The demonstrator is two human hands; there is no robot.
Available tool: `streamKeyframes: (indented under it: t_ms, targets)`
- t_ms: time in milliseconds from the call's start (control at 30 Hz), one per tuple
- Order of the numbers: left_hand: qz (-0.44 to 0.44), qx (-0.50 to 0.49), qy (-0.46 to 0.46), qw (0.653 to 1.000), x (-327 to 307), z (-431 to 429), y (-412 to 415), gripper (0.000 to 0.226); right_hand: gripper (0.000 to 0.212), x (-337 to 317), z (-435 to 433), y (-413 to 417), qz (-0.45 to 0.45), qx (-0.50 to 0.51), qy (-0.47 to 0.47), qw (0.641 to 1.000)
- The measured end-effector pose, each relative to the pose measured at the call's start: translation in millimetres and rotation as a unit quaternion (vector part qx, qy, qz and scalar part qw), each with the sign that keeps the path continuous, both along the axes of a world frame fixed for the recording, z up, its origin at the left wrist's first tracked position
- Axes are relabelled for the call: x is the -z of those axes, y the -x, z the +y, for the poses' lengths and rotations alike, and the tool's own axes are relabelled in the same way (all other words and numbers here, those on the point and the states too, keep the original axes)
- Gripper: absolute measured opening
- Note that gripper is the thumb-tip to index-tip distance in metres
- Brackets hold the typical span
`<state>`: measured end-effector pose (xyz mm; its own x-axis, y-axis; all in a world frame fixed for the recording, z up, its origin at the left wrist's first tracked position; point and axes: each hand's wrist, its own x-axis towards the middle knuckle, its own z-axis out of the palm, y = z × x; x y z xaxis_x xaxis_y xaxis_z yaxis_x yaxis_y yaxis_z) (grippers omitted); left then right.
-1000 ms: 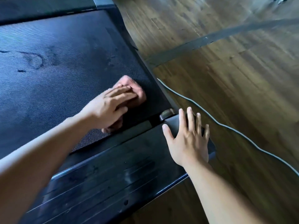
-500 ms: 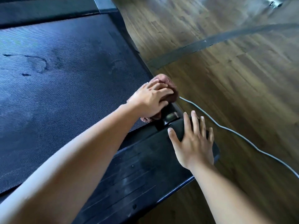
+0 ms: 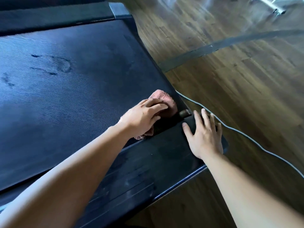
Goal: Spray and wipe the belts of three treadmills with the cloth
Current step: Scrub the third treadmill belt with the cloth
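- Head view, the work: the left hand (image 3: pixel 144 116) lies on top of the bunched pink cloth (image 3: pixel 166 97), fingers curved over the wad and pressing it down onto the dark belt (image 3: pixel 65 99). The cloth sits at the belt's near right corner, right against the right side rail and just beside the small roller end (image 3: pixel 184 112).
- Head view, the support: the right hand (image 3: pixel 204 135) rests flat and released, fingers spread and holding nothing. It lies on the right end of the rear cover (image 3: pixel 148 162) of the treadmill (image 3: pixel 57 15), seemingly propping the person up.
- Head view, the belt surface: a few damp marks (image 3: pixel 62 65) show toward the far left of the belt, well apart from the cloth. No spray bottle is in sight.
- Head view, surroundings: a grey cable (image 3: pixel 246 139) runs over the wooden floor (image 3: pixel 238 88) just beside the treadmill's right edge, passing close to the right hand's fingertips.
- Step in hand: this looks like the wiping stage on this belt, with the stroke at its rightmost limit, in the corner.
- Next move, as I judge it: draw the cloth back leftward across the belt with firm downward pressure, then shift farther up toward the damp marks. It also needs care not to snag the wad on the roller end. How many treadmills are done cannot be told from here.
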<state>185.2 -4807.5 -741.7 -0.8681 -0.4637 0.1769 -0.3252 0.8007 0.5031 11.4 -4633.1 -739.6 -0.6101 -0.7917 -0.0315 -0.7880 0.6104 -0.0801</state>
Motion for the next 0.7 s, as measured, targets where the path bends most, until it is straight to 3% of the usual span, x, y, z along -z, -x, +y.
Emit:
streamKeyframes:
  t_ms: [167, 300, 700]
  targets:
    - [0.023, -0.043, 0.016, 0.999, -11, 4, -56, 0.044, 0.046, -5, 0, -9, 0.052, -0.102, 0.091, 0.989]
    - [0.014, -0.079, 0.024, 0.996, -20, 3, -106, 0.043, 0.030, -21, -9, -33, 0.040, -0.116, 0.086, 0.989]
    - [0.014, -0.238, 0.051, 0.970, -75, 10, -253, 0.047, 0.025, -68, -63, -167, -0.037, -0.236, 0.088, 0.967]
